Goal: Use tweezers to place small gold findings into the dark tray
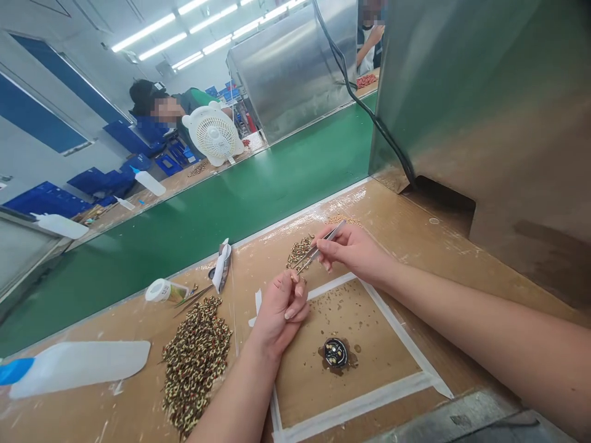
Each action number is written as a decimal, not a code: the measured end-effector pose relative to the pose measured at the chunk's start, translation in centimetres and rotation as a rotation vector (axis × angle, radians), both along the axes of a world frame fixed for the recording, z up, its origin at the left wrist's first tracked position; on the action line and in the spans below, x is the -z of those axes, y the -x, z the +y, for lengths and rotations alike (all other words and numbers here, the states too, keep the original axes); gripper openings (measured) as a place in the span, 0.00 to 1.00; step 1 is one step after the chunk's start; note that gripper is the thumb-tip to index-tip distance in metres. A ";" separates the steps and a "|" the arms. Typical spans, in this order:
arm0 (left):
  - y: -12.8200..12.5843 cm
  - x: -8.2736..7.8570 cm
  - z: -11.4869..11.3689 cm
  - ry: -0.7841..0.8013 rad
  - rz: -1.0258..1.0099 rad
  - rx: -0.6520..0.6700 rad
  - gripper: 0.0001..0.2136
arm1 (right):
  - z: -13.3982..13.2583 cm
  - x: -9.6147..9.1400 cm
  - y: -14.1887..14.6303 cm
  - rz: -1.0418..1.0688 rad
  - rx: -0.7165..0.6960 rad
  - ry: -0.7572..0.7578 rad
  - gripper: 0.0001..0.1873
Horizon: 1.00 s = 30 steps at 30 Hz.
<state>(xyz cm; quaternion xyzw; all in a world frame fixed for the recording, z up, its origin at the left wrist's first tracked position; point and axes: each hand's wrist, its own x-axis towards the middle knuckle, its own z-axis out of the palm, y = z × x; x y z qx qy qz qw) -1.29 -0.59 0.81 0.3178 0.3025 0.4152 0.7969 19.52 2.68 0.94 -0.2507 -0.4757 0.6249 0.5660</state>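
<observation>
My right hand (348, 249) is closed around metal tweezers (329, 237), whose tips point down and left. Those tips meet the fingertips of my left hand (282, 304), which is closed in a pinch; anything between its fingers is too small to make out. Just behind the tweezers lies a small heap of gold and dark pieces (299, 251). Below my hands, a round black dish (336, 354) holding a few pale bits sits in a wet patch. A large pile of similar small pieces (196, 363), some with red spots, spreads left of my left forearm.
White tape (392, 395) frames a work area on the brown table. At left are a squeeze bottle (87, 363), a small white jar (161, 291) and a crumpled tube (222, 267). Beyond runs a green belt (295, 166); a metal housing (484, 123) stands at right. Two people sit across.
</observation>
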 end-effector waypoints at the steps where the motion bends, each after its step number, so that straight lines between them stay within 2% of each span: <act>1: 0.0 0.0 0.0 -0.003 0.010 -0.006 0.17 | 0.0 0.0 0.0 -0.006 0.000 -0.008 0.21; 14: -0.8 -0.1 0.0 -0.099 0.133 -0.035 0.18 | -0.6 -0.5 0.0 -0.091 0.106 -0.095 0.21; 30: -1.1 0.0 -0.2 -0.104 0.184 -0.097 0.19 | -1.2 -0.9 -0.1 -0.184 0.222 -0.169 0.14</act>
